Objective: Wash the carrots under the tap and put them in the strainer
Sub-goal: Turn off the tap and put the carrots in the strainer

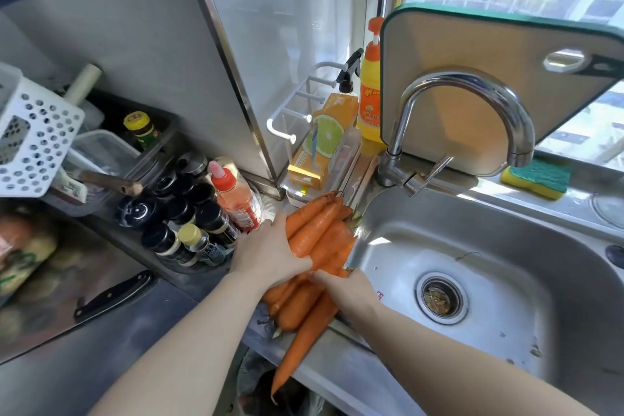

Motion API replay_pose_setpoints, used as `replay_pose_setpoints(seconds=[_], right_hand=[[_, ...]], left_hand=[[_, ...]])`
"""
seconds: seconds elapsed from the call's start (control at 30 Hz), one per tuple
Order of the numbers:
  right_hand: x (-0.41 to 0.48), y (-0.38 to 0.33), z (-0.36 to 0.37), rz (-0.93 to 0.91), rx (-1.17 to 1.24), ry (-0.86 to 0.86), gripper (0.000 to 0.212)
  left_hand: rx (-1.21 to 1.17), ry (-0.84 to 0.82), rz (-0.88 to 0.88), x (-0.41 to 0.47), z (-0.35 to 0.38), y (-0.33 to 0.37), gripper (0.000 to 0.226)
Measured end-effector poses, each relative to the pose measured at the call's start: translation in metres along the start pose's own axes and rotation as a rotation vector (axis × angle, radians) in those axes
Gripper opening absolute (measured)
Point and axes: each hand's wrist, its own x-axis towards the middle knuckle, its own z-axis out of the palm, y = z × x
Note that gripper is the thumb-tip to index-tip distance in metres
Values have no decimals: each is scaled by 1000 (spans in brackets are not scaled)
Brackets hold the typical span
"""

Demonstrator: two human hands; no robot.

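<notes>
A bunch of several orange carrots [315,236] lies on the steel counter at the left rim of the sink [506,280], tips pointing toward me. My left hand [270,246] rests over the bunch's left side, fingers wrapped on it. On the right side, near the sink rim, my right hand [351,290] grips the same bunch. The chrome tap [472,91] arches over the sink with no water running. A white perforated basket [30,138] hangs at the far left; I cannot tell if it is the strainer.
Spice jars and a red-capped bottle [233,192] crowd the counter left of the carrots. A black-handled knife [111,294] lies on the cutting surface at left. Detergent bottle [369,91], juice cartons, a cutting board [506,54] and a sponge [537,179] stand behind the sink.
</notes>
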Motion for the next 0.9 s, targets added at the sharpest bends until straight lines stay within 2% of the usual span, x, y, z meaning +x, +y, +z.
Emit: replay_pose_setpoints(seconds=[0.07,0.13,0.23,0.37,0.47,0.53,0.7,0.8,0.9], right_hand=[[-7,-1,-5,-36,24,16,45],[-14,-4,-14,-78,71,4,42],[-22,-18,-42,-177,126,16,25],[-40,-46,-99,-293,123,95,47],[-68,-61,-142,-461,23,287,43],[-90,-63,-166,-561,-60,417,45],[-118,-45,-209,-578,-77,678,42],[-132,-35,-232,-585,-8,768,43],[-161,-36,-262,-615,50,877,42]], left_hand=[[-7,5,15,-2,-2,0,92],[-29,6,24,-5,-6,2,90],[-88,-7,35,-14,-16,10,88],[-329,-93,127,-23,-27,41,79],[-533,-130,230,-23,-31,77,76],[-534,-135,309,-24,-32,103,71],[-501,-265,445,-23,-29,155,69],[-550,-356,516,-26,-32,189,63],[-662,-450,606,-38,-40,231,67]])
